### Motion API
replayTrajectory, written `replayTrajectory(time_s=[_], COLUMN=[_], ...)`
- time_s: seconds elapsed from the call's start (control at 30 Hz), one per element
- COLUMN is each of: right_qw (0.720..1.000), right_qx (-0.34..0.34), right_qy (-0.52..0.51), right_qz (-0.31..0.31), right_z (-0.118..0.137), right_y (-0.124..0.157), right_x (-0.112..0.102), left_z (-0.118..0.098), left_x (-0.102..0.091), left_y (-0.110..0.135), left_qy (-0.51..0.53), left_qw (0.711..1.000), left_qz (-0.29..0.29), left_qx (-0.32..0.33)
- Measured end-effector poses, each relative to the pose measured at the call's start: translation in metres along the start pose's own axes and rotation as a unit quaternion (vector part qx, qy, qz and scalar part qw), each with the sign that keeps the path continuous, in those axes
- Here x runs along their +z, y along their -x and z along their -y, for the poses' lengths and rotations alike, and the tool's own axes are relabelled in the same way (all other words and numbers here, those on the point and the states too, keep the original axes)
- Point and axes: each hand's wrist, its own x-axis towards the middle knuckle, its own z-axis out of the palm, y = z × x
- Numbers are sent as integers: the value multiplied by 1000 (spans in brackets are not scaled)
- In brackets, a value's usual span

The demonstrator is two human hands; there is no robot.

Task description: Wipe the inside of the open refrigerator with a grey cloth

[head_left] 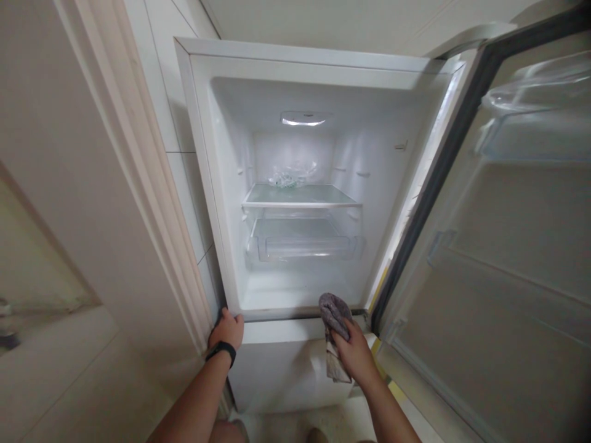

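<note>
An open white fridge (318, 67) fills the middle of the head view. My left hand (227, 330), with a black band on the wrist, curls its fingers around the left edge of the fridge, level with the bottom of the upper compartment. In my right hand (356, 352) is a bunched grey-brown cloth (335, 311), one end hanging down. That cloth is in front of the compartment's lower front edge, toward the right; whether it touches the edge I cannot tell. Inside are a glass shelf (300, 195) and a clear drawer (307, 248).
Crumpled clear plastic (292, 176) lies on the glass shelf. The fridge door (512, 227) is swung open on the right, with clear door bins (530, 135). A closed lower front panel (281, 375) is below the compartment. A door frame (138, 123) stands close on the left.
</note>
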Motion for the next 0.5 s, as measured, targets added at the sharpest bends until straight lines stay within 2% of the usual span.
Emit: replayTrajectory(time_s=[0.17, 0.33, 0.5], right_qw=[1000, 999, 999], right_qx=[3, 11, 17], right_qy=[-6, -23, -22], right_qz=[19, 21, 17], right_z=[-2, -10, -18], right_y=[25, 45, 52], right_x=[10, 2, -2], left_z=[-3, -2, -1], left_x=[-3, -3, -2], left_y=[7, 15, 17], left_qy=[-7, -19, -23], left_qw=[1000, 1000, 1000], left_qz=[2, -3, -1], left_qx=[-10, -17, -18])
